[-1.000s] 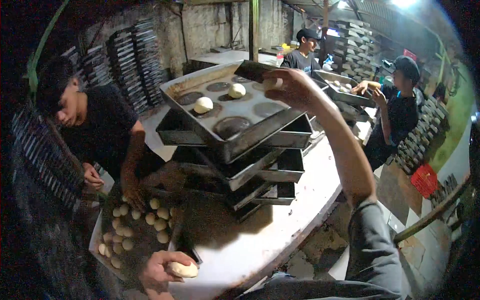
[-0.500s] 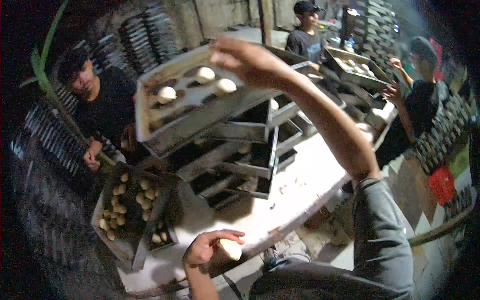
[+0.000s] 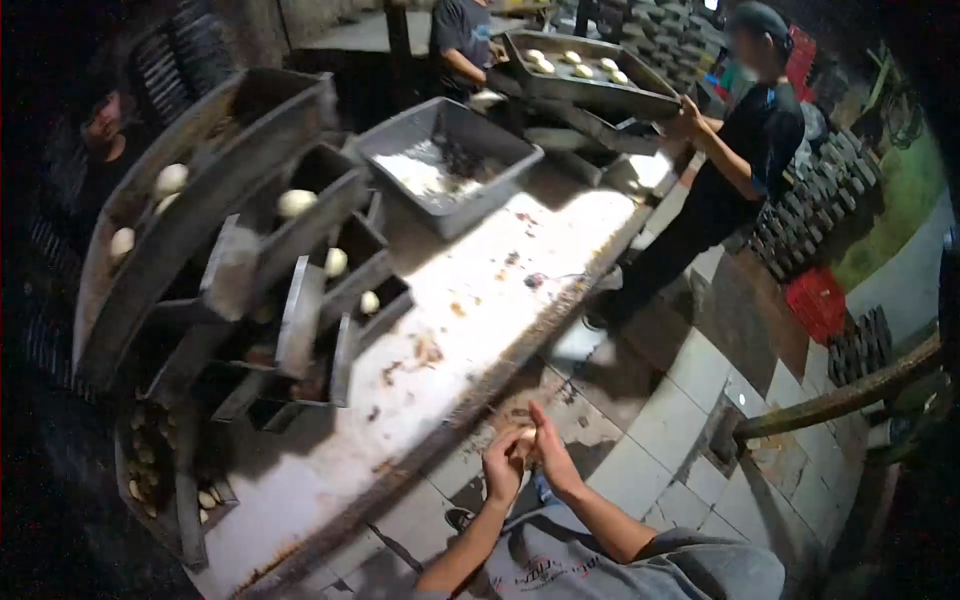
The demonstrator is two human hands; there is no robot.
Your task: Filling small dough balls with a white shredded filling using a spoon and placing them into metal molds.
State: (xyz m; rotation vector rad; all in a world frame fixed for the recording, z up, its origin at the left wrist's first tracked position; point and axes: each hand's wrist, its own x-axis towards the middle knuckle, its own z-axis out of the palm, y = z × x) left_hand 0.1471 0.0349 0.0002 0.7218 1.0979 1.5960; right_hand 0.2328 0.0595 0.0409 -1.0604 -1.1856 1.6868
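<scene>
Over the floor beside the table's near edge, my left hand [image 3: 503, 466] and my right hand [image 3: 554, 458] are brought together. Pressed between them is a small pale dough ball [image 3: 528, 434], mostly covered by the fingers and palms. To the left, a stack of dark metal trays [image 3: 250, 150] stands crosswise on the table, its top tray holding a few dough balls [image 3: 172, 180]. Another dough ball [image 3: 297, 203] shows in a tray lower in the stack.
A flour-dusted white table [image 3: 450, 320] runs diagonally past me, with a grey plastic tub [image 3: 465, 215] on it. A co-worker [image 3: 750, 140] at the right grips a tray of dough [image 3: 590, 92]. A red crate [image 3: 815, 303] and a wooden pole [image 3: 840, 390] are farther right.
My right hand has come back from above the top tray to meet my left, which has kept its dough ball and moved off the table's edge. The view has swung right.
</scene>
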